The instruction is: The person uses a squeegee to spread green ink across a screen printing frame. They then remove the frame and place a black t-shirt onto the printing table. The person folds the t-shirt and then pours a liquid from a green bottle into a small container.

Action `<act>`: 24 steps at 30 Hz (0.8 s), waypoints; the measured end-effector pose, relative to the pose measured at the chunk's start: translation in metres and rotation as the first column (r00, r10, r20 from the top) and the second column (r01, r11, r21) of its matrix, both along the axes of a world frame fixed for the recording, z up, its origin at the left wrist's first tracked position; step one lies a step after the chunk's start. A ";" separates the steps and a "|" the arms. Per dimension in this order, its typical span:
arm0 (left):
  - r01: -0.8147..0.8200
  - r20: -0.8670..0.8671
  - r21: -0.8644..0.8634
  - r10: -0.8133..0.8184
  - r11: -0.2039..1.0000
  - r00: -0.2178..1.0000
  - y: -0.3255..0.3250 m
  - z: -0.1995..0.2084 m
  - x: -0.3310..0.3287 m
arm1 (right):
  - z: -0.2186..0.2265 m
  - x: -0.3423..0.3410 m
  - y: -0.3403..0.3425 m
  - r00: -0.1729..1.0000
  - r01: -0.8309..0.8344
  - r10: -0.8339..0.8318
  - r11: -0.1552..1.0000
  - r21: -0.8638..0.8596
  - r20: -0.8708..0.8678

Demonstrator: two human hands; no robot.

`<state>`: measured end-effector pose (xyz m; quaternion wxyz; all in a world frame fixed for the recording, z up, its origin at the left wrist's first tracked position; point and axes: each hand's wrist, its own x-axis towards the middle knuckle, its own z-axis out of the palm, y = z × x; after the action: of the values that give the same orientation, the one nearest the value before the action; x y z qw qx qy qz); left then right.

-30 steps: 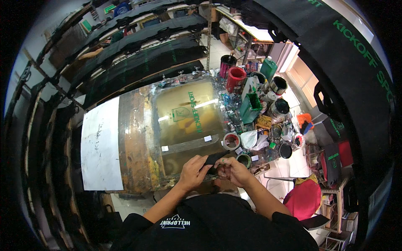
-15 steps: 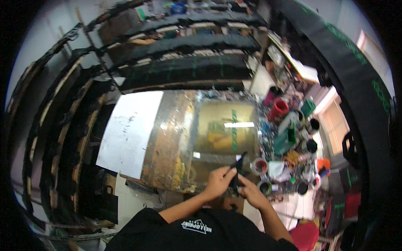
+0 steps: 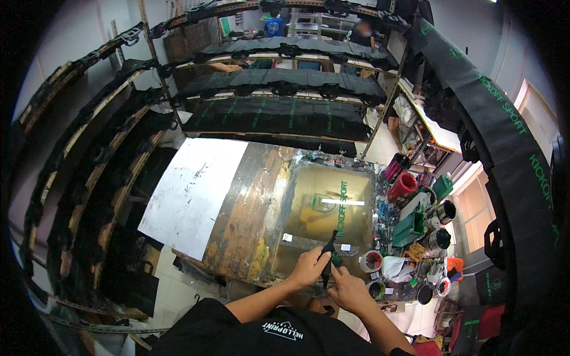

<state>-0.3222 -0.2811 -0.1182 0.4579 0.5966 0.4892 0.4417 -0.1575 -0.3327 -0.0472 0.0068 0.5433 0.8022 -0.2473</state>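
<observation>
Both of my hands are at the near edge of a screen-printing frame (image 3: pixel 329 178) that lies on a worn worktable. Between them, almost edge-on, is a narrow black object (image 3: pixel 326 270) with green on its right side; its exact kind is not clear. The fingers of my left hand (image 3: pixel 309 268) wrap around its upper part. My right hand (image 3: pixel 349 289) closes on its lower right side, thumb and fingers bent. Beneath the object is the frame's yellowish mesh, bearing a green emblem and lettering. Small white patches stick to the mesh near my hands.
A white stained sheet (image 3: pixel 193 184) covers the table's left end. Ink tubs, a red container (image 3: pixel 402 187) and a green container (image 3: pixel 408 230) crowd the right. Racks draped with black bags (image 3: pixel 279 115) stand left and behind. Other people are in the background.
My view has shifted, so the table sits lower and further right. The black object is held more upright, and more of its green side shows. Both hands still grip it.
</observation>
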 end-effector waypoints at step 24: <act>0.047 0.282 -0.122 -0.011 0.991 0.959 0.020 -0.014 -0.049 | 0.000 -0.048 0.037 0.995 -0.086 0.087 0.995 0.041 -0.037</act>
<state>-0.3716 -0.2611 -0.1321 0.5664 0.5046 0.4378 0.4826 -0.2058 -0.2955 -0.0476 -0.0090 0.5031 0.8298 -0.2413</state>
